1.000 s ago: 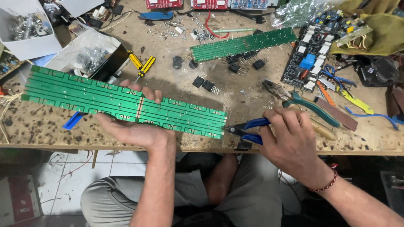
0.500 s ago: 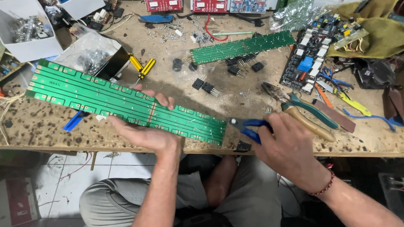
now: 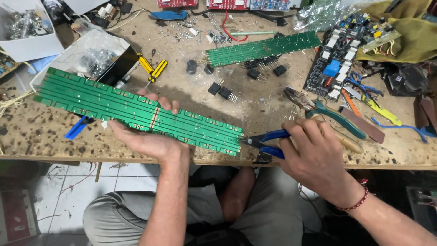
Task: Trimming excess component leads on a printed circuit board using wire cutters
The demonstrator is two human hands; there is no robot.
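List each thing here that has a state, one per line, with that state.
Long green circuit board: lifted at an angle above the bench, gripped near its middle.
Left hand: closed under the board, fingers over its far edge.
Right hand: closed on the cutters' handles.
Blue-handled cutters: tip at the board's right end.
Second green board: flat on the bench.
Green-handled pliers: lying unused.
White box: open, parts inside.

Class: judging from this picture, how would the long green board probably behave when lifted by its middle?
The board probably stays fairly stiff: the left hand supports only its middle, yet both ends look straight. It seems light, since one hand carries it. Being long and thin, it may flex if pushed.
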